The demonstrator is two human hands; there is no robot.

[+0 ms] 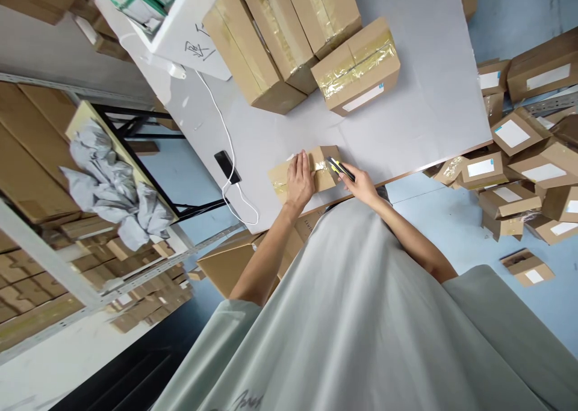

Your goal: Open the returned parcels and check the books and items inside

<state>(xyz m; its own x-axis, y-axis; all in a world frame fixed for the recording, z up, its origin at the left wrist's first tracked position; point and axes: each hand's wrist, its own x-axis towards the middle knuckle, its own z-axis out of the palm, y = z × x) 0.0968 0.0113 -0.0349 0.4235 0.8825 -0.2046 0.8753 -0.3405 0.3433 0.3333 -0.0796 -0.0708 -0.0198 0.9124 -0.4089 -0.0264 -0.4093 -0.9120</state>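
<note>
A small taped cardboard box lies at the near edge of the grey table in the head view. My left hand rests flat on top of it, fingers stretched out. In my right hand is a black and yellow utility knife, gripped by its handle. The knife's front end is over the right part of the box, close to the clear tape. Whether the blade touches the tape is too small to tell.
A taped box stands beside several larger cartons at the back of the table. Left of me lie a black phone and a white cable. Many labelled boxes are piled on the floor at right.
</note>
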